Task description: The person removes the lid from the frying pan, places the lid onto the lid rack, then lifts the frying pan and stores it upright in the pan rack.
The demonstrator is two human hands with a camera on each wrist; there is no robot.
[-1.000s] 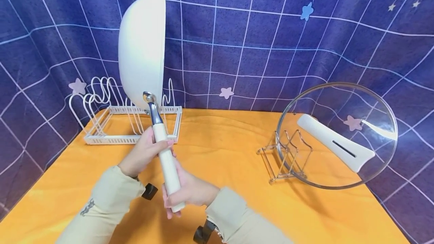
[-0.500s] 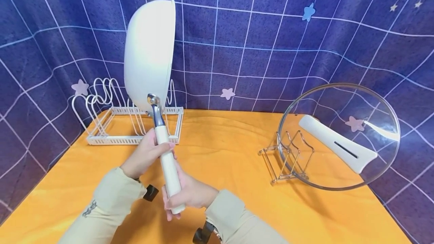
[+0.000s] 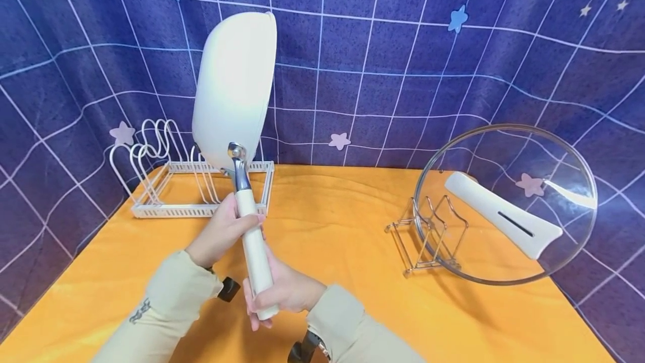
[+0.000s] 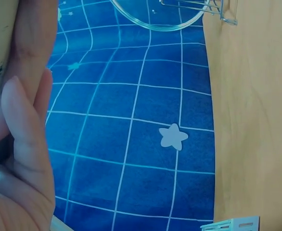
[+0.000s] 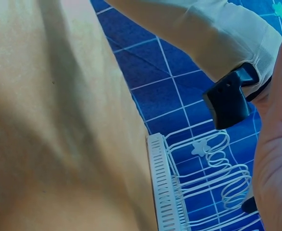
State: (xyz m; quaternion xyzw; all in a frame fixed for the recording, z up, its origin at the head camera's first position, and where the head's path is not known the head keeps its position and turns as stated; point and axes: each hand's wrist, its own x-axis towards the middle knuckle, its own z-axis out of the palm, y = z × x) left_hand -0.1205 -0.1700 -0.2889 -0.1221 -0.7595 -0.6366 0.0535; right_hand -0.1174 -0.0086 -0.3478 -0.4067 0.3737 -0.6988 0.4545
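Since a second ago the pan point(image 3: 234, 85) has been drifting rightward and slightly lower, away from above the white rack point(image 3: 194, 175), while both hands have been keeping their hold. The right hand point(image 3: 284, 290) is wrapping its fingers around the lower end of the handle point(image 3: 252, 248), and the left hand point(image 3: 224, 228) is curling around it just above, near the metal neck. From the grip the handle is running up and a little left, so the pan's long axis is standing nearly upright, bowl on top. The bowl is turning on edge, its rounded underside facing left and its rim facing right. Beyond the grip, up and left, the white rack is sitting on the orange table point(image 3: 327, 223). Well off to the right, a glass lid point(image 3: 506, 203) is leaning in a wire stand point(image 3: 428, 234).
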